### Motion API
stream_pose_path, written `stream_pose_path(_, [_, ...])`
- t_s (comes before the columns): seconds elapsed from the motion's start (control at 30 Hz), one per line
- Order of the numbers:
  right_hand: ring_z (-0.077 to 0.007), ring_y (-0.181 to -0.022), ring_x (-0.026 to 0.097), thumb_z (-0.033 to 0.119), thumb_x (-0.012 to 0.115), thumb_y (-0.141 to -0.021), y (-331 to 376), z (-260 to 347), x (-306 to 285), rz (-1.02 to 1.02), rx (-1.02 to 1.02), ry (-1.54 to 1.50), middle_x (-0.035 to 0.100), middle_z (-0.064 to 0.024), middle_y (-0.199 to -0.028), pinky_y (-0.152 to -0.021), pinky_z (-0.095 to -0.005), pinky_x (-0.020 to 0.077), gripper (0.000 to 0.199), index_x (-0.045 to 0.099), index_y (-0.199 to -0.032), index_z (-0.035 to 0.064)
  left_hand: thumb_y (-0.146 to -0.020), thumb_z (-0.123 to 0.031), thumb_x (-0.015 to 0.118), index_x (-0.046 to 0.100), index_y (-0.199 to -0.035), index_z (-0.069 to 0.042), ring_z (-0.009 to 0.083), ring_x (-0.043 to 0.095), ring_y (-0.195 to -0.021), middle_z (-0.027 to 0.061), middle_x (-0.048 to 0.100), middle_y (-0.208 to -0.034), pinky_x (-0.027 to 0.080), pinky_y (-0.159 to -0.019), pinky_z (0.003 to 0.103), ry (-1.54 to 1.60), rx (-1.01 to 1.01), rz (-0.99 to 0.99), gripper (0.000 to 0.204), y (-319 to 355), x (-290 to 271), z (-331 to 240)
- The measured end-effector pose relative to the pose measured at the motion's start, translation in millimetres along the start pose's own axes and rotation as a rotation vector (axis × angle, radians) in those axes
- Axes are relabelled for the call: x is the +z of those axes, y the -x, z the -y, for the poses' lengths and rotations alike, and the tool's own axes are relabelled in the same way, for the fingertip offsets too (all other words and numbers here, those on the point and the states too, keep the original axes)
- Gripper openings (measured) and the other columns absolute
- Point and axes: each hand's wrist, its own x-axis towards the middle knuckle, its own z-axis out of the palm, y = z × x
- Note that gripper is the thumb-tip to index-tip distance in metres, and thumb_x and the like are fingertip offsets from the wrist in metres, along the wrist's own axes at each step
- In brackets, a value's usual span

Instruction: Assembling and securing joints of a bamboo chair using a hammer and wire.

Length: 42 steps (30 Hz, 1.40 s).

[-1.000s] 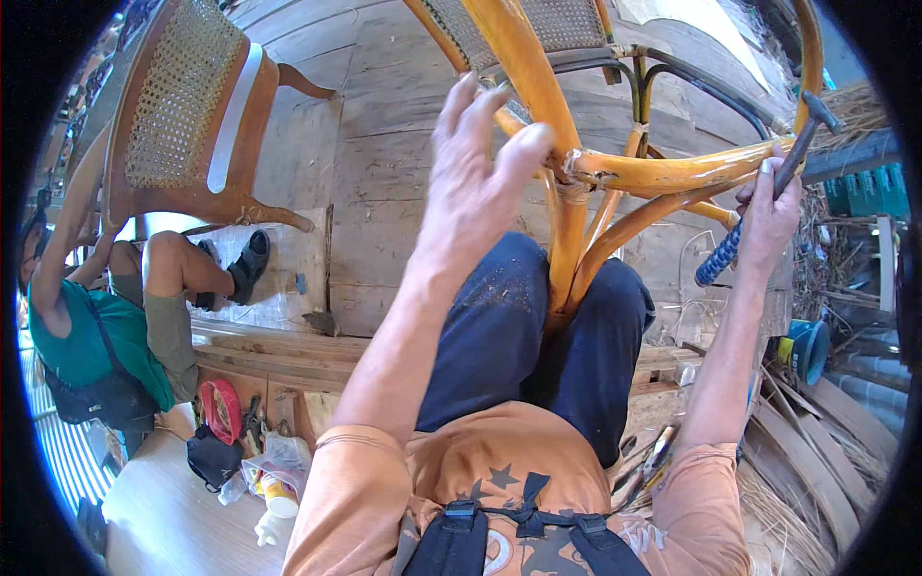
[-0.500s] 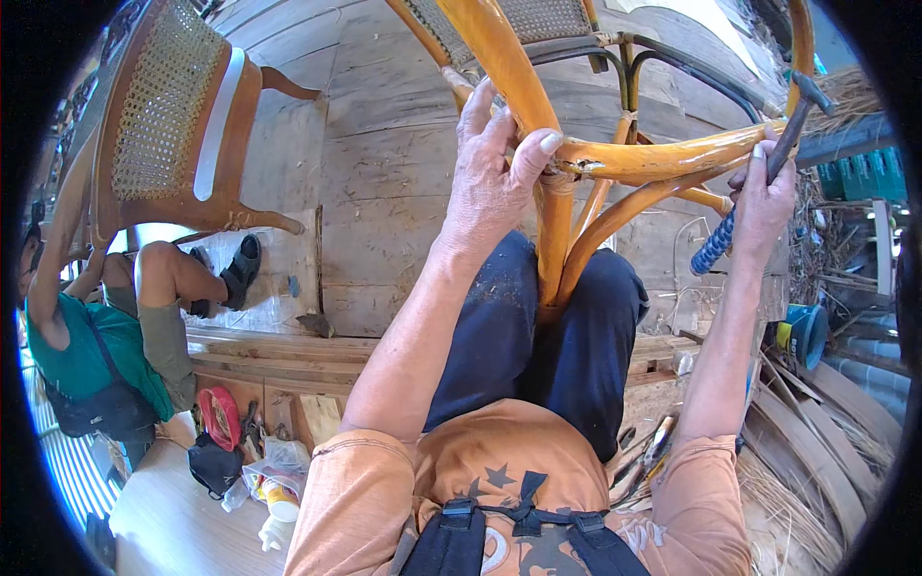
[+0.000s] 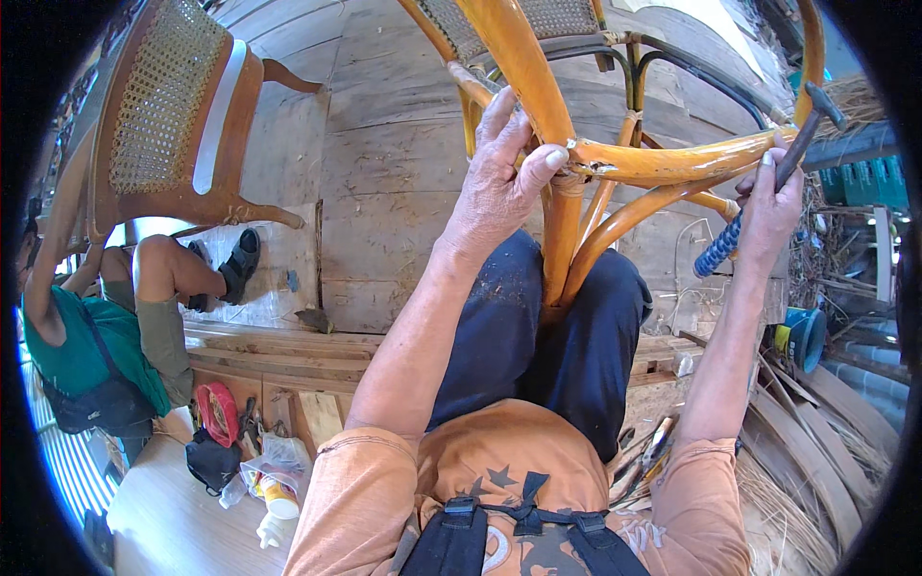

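"Hands?"
"Your left hand: half-curled against orange frame at your knees, grip unclear. Your right hand: closed round hammer."
"Step?"
"Bracing, seemingly; next move calls for firm hold."

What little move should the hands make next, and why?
Perhaps slide the left hand clear of the end of the orange rattan rail before any tapping: its thumb sits close beside that end, while the right hand holds a hammer.

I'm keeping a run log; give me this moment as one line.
left hand: against orange frame | right hand: holding hammer | nearby: co-worker, woven chair
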Motion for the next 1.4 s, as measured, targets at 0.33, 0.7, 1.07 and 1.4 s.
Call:
stream_pose_path(0.33, [-0.0043, -0.053, 0.049, 0.011, 0.052, -0.093, -0.1, 2.9, 0.3, 0.001, 0.009, 0.026, 0.051, 0.0006, -0.067, -0.047, -0.0198, 0.0406, 0.021, 0.057, -0.113, 0.0033, -0.086, -0.026, 0.060, 0.049, -0.127, -0.006, 0.0329, 0.022, -0.135, 0.0173, 0.028, -0.144, 0.022, -0.110, 0.040, -0.114, 0.052, 0.156, 0.047, 0.7, -14.8, 3.5])
stream_pose_path(0.7, [-0.0022, -0.052, 0.043, 0.017, 0.051, -0.095, -2.7, -4.4, -2.2, 0.030, 0.017, -0.005, 0.047, 0.0035, -0.061, -0.046, -0.0182, 0.0338, 0.028, 0.056, -0.121, 0.0094, -0.091, -0.025, 0.051, 0.043, -0.128, 0.001, 0.0410, 0.039, -0.122, 0.0280, 0.043, -0.129, 0.032, -0.104, 0.043, -0.726, -0.500, 0.158, 0.046, 181.2, -125.0, 117.8])
stream_pose_path(1.07, [-0.0035, -0.051, 0.044, 0.018, 0.053, -0.093, -5.2, -1.0, -5.5, 0.027, -0.020, 0.115, 0.049, 0.0028, -0.063, -0.047, -0.0201, 0.0374, 0.022, 0.058, -0.111, 0.0059, -0.089, -0.044, 0.041, 0.040, -0.134, -0.017, 0.0354, 0.031, -0.131, 0.0104, 0.030, -0.145, 0.026, -0.103, 0.055, -1.061, -1.174, 1.025, 0.052, 336.0, -147.4, 83.4])
stream_pose_path(1.4, [-0.0074, -0.046, 0.046, 0.032, 0.059, -0.089, 84.0, 28.3, -36.4, 0.185, 0.235, 0.308, 0.047, 0.0012, -0.052, -0.043, -0.0242, 0.0342, 0.031, 0.059, -0.077, 0.0029, -0.090, -0.032, 0.049, 0.056, -0.102, -0.003, 0.0430, 0.054, -0.089, 0.0233, 0.058, -0.096, 0.044, -0.076, 0.047, -0.723, -0.758, 0.259, 0.032, 343.0, -171.9, 143.1])
